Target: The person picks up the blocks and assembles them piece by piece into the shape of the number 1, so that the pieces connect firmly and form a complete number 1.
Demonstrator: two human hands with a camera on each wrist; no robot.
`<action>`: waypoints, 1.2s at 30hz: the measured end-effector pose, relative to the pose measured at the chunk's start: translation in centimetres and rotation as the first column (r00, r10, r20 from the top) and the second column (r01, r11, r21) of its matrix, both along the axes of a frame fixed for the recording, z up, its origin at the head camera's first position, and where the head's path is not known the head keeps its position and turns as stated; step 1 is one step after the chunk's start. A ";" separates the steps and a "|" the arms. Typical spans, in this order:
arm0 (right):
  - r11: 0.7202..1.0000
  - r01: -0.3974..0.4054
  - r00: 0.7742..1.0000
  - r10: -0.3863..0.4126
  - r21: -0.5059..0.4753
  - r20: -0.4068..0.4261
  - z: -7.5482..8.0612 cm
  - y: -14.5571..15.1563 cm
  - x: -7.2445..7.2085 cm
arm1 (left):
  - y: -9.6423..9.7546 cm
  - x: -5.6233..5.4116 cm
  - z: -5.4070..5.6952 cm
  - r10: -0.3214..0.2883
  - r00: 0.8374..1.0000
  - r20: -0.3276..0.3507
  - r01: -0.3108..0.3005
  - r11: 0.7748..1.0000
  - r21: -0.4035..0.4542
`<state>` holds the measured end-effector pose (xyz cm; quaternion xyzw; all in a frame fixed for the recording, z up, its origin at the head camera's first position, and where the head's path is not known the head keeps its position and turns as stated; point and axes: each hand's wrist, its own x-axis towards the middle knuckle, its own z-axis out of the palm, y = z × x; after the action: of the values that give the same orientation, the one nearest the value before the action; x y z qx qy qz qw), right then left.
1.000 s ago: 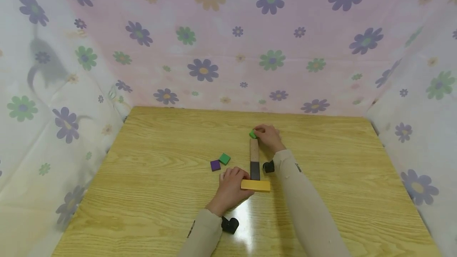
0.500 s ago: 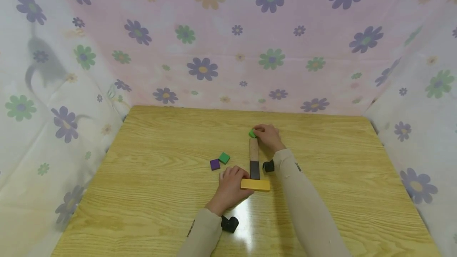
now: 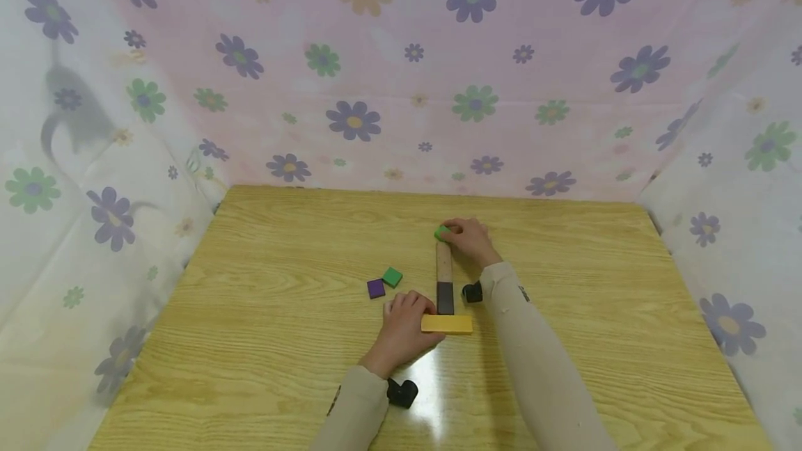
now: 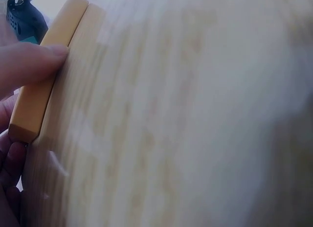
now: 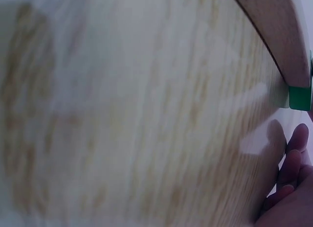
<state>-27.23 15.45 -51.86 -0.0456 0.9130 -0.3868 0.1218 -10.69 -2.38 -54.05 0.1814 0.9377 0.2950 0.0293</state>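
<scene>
In the head view, my left hand (image 3: pixel 407 329) grips the left end of a yellow rectangular block (image 3: pixel 447 324), which lies crosswise on the table. The left wrist view has my thumb on the near side of this yellow block (image 4: pixel 49 70). Behind it, a dark block (image 3: pixel 445 298) and a plain wooden block (image 3: pixel 443 262) run away from me in a line, end to end. At the far end my right hand (image 3: pixel 471 239) pinches a small green block (image 3: pixel 441 233). In the right wrist view the green block (image 5: pixel 299 98) sits at the wooden block's end.
Left of the line lie a purple square tile (image 3: pixel 376 289) and a green square tile (image 3: pixel 392 277), corners close together. Black wrist devices (image 3: pixel 402 392) show beside both sleeves. Flowered cloth (image 3: pixel 401 75) encloses the wood-grain table (image 3: pixel 282 353) at the back and sides.
The small green block has turned slightly in my right fingers and shows a little more of its top. My left hand and the other blocks have stayed in place.
</scene>
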 end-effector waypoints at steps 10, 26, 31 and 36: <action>1.000 -0.010 1.000 0.010 0.003 -0.005 -0.3 0.1 0.0 | 0.0 0.0 -0.3 0.002 1.000 0.006 -0.002 1.000 -0.008; 0.999 -0.040 0.998 0.041 0.022 -0.042 0.0 0.3 0.1 | 0.0 0.0 0.3 -0.015 1.000 -0.008 0.015 1.000 -0.024; 0.997 -0.058 0.997 0.060 0.043 -0.043 -0.1 0.3 0.0 | 0.0 0.0 0.5 -0.016 1.000 0.006 0.016 1.000 -0.025; 0.997 -0.066 0.997 0.068 0.044 -0.033 -0.2 0.3 0.1 | 0.0 0.2 0.5 -0.019 0.999 0.025 0.020 0.999 -0.031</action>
<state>-27.14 15.74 -52.05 -0.0802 0.9210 -0.3619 0.1201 -10.53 -2.39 -53.51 0.1863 0.9398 0.2825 0.0468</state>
